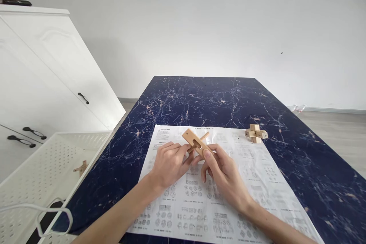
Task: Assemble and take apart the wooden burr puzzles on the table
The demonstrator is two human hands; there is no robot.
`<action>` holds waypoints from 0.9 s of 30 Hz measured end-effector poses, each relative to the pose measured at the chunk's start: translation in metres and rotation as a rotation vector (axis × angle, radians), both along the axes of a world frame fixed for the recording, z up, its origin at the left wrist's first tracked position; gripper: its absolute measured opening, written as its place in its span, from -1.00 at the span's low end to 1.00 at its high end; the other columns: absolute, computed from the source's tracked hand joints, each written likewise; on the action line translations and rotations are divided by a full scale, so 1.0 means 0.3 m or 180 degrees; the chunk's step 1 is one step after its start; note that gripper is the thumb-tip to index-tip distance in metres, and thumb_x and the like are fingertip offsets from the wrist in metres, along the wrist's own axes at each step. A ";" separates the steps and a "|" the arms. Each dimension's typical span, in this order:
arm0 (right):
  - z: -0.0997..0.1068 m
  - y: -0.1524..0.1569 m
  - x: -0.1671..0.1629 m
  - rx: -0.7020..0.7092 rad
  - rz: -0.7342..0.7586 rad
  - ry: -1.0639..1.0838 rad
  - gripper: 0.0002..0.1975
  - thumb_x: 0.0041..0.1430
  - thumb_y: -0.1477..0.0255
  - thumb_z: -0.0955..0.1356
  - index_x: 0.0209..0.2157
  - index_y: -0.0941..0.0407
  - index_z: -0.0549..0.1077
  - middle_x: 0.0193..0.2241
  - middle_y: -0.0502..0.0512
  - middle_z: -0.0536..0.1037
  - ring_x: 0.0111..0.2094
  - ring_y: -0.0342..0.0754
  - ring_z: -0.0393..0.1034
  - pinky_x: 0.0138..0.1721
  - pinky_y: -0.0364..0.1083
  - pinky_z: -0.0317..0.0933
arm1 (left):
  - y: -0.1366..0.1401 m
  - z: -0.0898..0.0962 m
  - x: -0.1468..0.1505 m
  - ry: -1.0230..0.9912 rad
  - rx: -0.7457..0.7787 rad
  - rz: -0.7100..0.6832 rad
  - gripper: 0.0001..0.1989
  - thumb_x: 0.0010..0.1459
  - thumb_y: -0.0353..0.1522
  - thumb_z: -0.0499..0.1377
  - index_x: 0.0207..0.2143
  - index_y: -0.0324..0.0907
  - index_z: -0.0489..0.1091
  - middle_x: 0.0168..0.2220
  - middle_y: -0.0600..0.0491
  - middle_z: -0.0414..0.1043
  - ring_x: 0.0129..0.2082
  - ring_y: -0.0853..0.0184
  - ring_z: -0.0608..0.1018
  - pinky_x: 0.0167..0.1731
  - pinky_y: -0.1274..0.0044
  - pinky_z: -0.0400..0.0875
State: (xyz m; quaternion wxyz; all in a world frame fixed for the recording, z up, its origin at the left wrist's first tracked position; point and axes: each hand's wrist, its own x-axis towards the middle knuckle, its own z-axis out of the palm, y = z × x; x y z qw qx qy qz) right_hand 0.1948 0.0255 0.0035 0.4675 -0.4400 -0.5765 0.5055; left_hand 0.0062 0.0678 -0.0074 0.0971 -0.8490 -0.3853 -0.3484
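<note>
Over the printed sheet, my right hand [221, 167] grips a flat wooden puzzle piece [188, 134] with a long slot in it, thumb on its near face. A thinner wooden stick [205, 136] crosses behind the slotted piece, its far end sticking out to the upper right. My left hand [171, 162] pinches the lower left end of that stick near the slot. Fingers partly hide where the two pieces meet. Below lies a paper sheet [188, 213] of small diagrams and text.
An assembled wooden burr puzzle [255, 133] with letters on it stands at the sheet's upper right. Left of the dark blue marbled table [200, 99] is a white perforated basket [65, 141] with a wooden piece [81, 167] inside. A white cable [68, 217] and a white cabinet [57, 68] are also left.
</note>
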 end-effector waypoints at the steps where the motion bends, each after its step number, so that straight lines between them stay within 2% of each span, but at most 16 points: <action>1: 0.001 -0.001 0.000 -0.0026 -0.0036 -0.0026 -0.63 0.55 0.06 0.23 -0.07 0.07 0.41 -0.15 0.16 0.69 -0.57 -0.16 0.42 -0.51 -0.09 0.24 | -0.001 -0.001 0.001 -0.0010 0.0019 -0.0004 -0.79 0.42 -0.33 0.19 -0.29 -0.23 0.52 -0.56 0.11 0.55 -0.61 0.30 0.59 -0.49 0.42 0.43; 11: -0.005 0.023 0.012 -0.0515 0.0134 -0.0222 -0.49 0.47 -0.10 0.23 -0.33 0.04 0.37 -0.43 0.09 0.67 -0.60 -0.06 0.42 -0.48 -0.05 0.28 | -0.009 0.005 0.004 0.0013 -0.0253 0.0098 -0.77 0.42 -0.35 0.17 -0.33 -0.17 0.51 -0.53 0.12 0.58 -0.56 0.31 0.61 -0.42 0.43 0.47; 17: -0.010 0.037 0.020 -0.0622 0.0537 -0.0183 -0.48 0.51 -0.08 0.18 -0.29 0.07 0.36 -0.45 0.06 0.67 -0.73 -0.16 0.35 -0.65 -0.12 0.06 | -0.010 0.005 -0.002 0.0016 -0.0481 0.0056 -0.77 0.43 -0.36 0.14 -0.29 -0.19 0.53 -0.49 0.07 0.59 -0.53 0.28 0.62 -0.42 0.42 0.50; 27: -0.019 0.057 0.027 -0.1007 0.0535 -0.0011 -0.44 0.40 -0.16 0.24 -0.28 0.09 0.38 -0.44 0.11 0.65 -0.74 -0.16 0.33 -0.77 -0.18 0.05 | -0.005 0.004 -0.009 0.0041 -0.0602 0.0051 -0.76 0.45 -0.33 0.14 -0.23 -0.20 0.58 -0.46 0.05 0.63 -0.50 0.27 0.65 -0.41 0.42 0.54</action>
